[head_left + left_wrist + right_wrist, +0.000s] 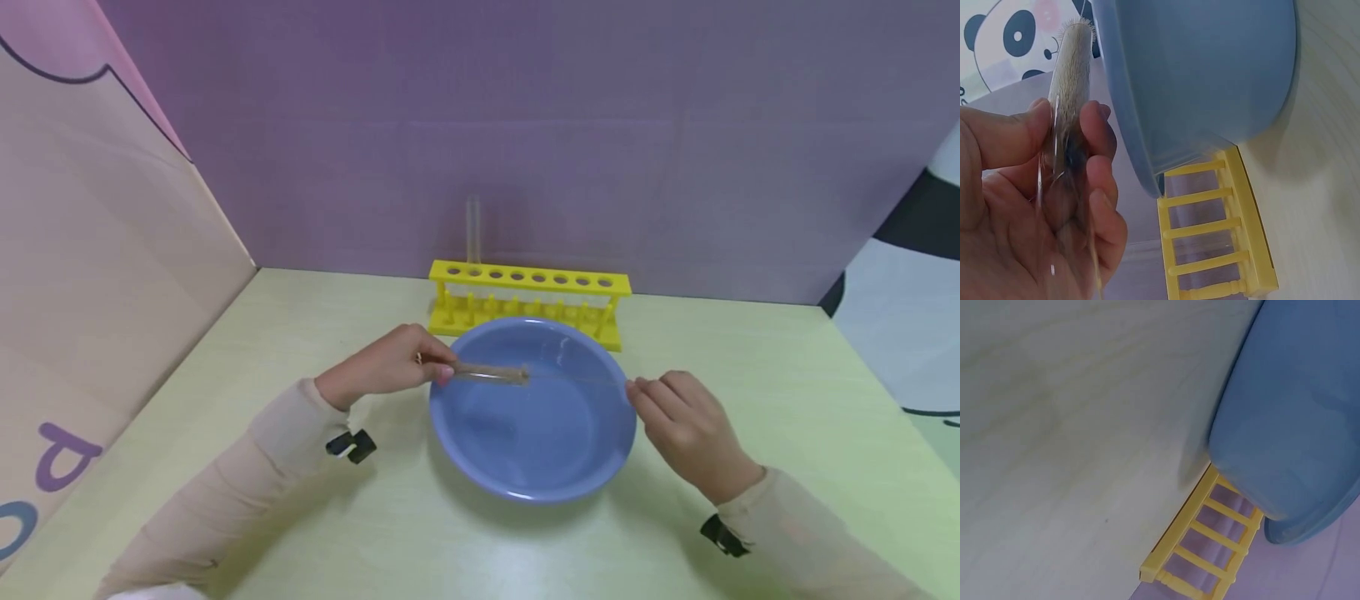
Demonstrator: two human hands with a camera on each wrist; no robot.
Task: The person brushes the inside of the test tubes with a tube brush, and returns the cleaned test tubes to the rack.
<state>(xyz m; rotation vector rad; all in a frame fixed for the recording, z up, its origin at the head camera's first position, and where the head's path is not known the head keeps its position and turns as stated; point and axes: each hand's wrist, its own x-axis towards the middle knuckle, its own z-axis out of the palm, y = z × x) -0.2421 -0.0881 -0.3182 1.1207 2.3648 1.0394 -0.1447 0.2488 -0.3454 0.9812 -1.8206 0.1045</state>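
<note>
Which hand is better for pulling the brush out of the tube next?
Probably the right hand: it pinches the thin brush handle, while the left hand grips the tube with bristles inside.

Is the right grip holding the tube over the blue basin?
No, the left grip holds that tube, and the right grip is apart from it.

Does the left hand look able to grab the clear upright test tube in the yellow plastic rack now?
Probably not: the left hand grips another clear tube with a pale bristle brush inside, though nothing seems to block its way to the upright tube.
</note>
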